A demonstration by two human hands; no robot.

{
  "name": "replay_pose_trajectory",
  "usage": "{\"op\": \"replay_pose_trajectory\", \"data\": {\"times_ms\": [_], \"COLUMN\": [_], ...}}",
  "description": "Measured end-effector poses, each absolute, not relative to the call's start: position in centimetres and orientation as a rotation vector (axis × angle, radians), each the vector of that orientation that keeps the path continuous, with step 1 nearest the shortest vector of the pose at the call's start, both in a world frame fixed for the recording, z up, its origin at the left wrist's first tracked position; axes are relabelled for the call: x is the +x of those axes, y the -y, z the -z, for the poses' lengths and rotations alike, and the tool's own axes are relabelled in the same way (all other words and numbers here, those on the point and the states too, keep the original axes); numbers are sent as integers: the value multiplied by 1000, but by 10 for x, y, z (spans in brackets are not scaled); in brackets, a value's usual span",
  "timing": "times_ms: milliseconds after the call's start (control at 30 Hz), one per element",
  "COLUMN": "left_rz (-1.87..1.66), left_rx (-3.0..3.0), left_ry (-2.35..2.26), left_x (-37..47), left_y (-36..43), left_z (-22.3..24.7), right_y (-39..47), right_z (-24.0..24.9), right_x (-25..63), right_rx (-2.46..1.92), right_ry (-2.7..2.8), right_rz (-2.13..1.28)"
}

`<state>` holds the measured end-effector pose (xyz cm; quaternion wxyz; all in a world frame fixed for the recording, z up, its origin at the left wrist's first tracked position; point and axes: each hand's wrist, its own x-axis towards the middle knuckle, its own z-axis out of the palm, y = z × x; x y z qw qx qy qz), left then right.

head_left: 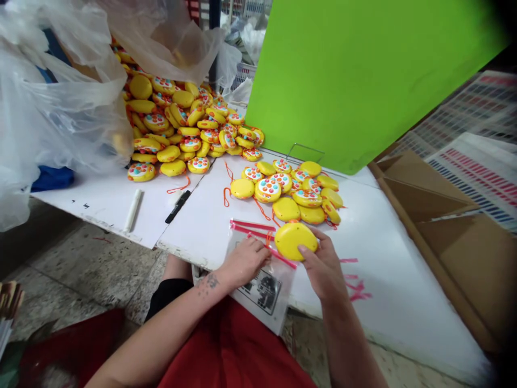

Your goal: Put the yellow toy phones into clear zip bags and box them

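Observation:
My right hand (325, 267) grips a round yellow toy (293, 241) by its edge, plain back facing up, thumb on top. An orange cord loop (268, 238) hangs at the toy's left side, close to my left fingertips. My left hand (247, 262) is closed on the upper part of a clear zip bag (278, 318) with pink zip strips and black print. Part of the bag sticks out over the table's front edge, and the hand covers some of it. Just beyond the hands is a small group of similar toys (286, 209), some showing white faces with coloured dots.
A large heap of these toys (181, 131) spills from a clear plastic sack (81, 108) at back left. A black marker (177, 207) and a white stick (132, 211) lie on the white table (404, 269). A green panel (343, 75) rises behind; a cardboard box (456, 258) stands right.

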<state>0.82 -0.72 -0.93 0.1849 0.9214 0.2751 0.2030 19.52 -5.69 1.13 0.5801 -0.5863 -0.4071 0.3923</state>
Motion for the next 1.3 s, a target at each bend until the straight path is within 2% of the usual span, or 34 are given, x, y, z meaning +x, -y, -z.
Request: {"op": "replay_pose_trajectory", "data": {"times_ms": [200, 367, 467, 567, 667, 800, 967, 1133, 1300], "left_rz": [-660, -756, -784, -828, -857, -691, -512, -494, -487], "left_rx": [2594, 2604, 2586, 2485, 2333, 2216, 2195, 2202, 2134], "left_ry": [-763, -812, -832, -854, -849, -816, -712, -689, -724], "left_x": [7, 3, 3, 4, 5, 1, -10, -12, -9], "left_y": [8, 9, 9, 8, 5, -1, -11, -9, 4], "left_z": [8, 11, 10, 8, 5, -3, -16, -28, -40], "right_y": [49, 51, 53, 60, 68, 73, 71, 70, 67], "right_z": [9, 4, -4, -10, -10, -2, 7, 3, -11], "right_x": [189, 185, 192, 201, 202, 193, 180, 164, 148], "right_rx": [-1611, -1630, -1717, -1957, -2092, -1947, -1814, -1725, -1488], "right_ry": [1000, 1351, 1532, 1463, 1353, 1257, 1260, 1200, 930], "right_rz": [-892, -928, -681, -512, -749, -970, -885, -728, -833]}}
